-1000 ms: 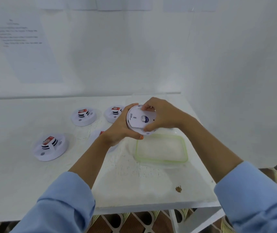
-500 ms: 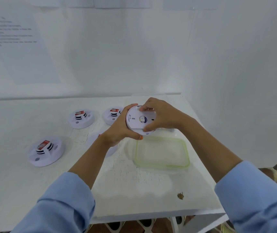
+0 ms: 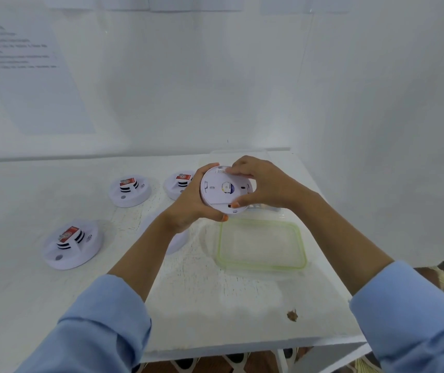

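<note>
White plastic, round and slick: the detector (image 3: 226,188) is held in the air over the far part of the table (image 3: 215,305), just beyond the green-rimmed tub (image 3: 303,246), its flat back turned to the camera. The left hand (image 3: 188,208) cups its left edge and underside, and the right hand (image 3: 264,184) pinches the rim, fingers on top and thumb below. This looks like twisting the back plate. To do it well, the left hand should keep the body from turning while the right turns the plate flat, without prying, over the table in case it slips. Compared with a second ago, the detector is in much the same spot with the same two grips. The back's marks may have turned slightly, but I cannot be sure.
</note>
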